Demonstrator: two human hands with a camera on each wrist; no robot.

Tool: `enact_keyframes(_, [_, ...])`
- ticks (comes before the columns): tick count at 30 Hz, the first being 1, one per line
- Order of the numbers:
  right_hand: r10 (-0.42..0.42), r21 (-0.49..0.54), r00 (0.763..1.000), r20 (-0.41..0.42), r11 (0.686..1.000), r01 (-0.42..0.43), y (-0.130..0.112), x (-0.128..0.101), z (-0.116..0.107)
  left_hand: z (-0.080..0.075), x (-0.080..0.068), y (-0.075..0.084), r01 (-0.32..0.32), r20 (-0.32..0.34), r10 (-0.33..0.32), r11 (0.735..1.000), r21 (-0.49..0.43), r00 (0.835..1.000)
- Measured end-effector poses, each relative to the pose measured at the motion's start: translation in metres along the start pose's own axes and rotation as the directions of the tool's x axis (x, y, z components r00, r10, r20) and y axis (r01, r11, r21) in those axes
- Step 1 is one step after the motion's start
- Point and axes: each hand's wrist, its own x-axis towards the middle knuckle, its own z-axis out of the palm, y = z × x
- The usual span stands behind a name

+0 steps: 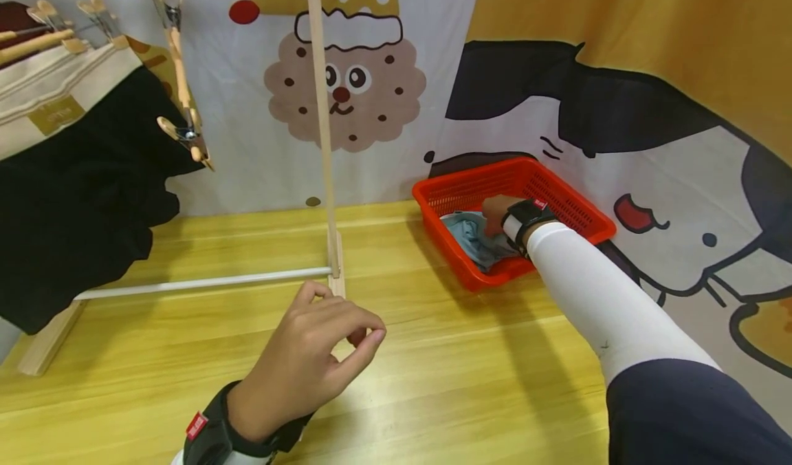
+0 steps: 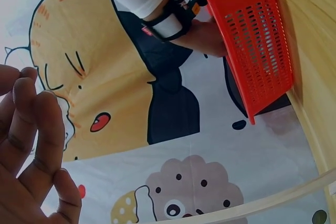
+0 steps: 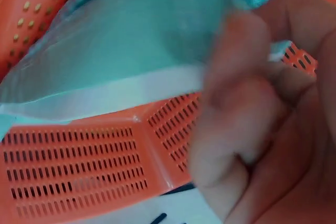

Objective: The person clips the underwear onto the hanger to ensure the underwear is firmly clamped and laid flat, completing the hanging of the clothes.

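Right hand [image 1: 498, 212] grips the light-blue cloth [image 1: 473, 238] inside the red basket [image 1: 575, 210], far right; left hand [image 1: 315, 362], empty and loosely curled, hovers over the counter [image 1: 433, 382], well apart.

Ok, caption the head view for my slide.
Right hand grips light blue cloth in red basket; left hand hovers empty.

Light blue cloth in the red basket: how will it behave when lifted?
Probably floppy: the light blue cloth lies crumpled in the red plastic mesh basket and folds where the right hand grips it. Likely light, draping rather than holding shape. It may snag the mesh.
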Motion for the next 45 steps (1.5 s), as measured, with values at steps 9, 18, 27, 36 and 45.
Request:
enact_keyframes(9, [-0.106,-0.048,0.91,-0.401,0.994,0.095,0.013,-0.013,-0.014,0.002,0.001,0.004,-0.001,0.027,0.001,1.0,0.003,1.0])
enact_keyframes(18, [-0.201,0.002,0.683,-0.703,0.959,0.284,-0.008,-0.053,-0.038,0.006,0.001,0.004,-0.005,0.081,0.002,0.999,0.037,0.997])
enact_keyframes(27, [-0.268,-0.017,0.501,-0.823,0.893,0.449,-0.046,-0.101,-0.055,0.009,0.001,0.004,0.051,0.022,-0.052,0.997,0.06,0.998])
enact_keyframes(36, [-0.383,-0.1,0.361,-0.85,0.79,0.605,-0.103,-0.143,-0.072,0.011,0.003,0.003,0.245,-0.01,-0.246,0.96,0.133,0.969])
enact_keyframes(45, [-0.516,-0.176,0.271,-0.812,0.66,0.731,-0.154,-0.17,-0.079,0.013,0.001,0.005,0.204,-0.14,-0.179,0.959,0.195,0.974])
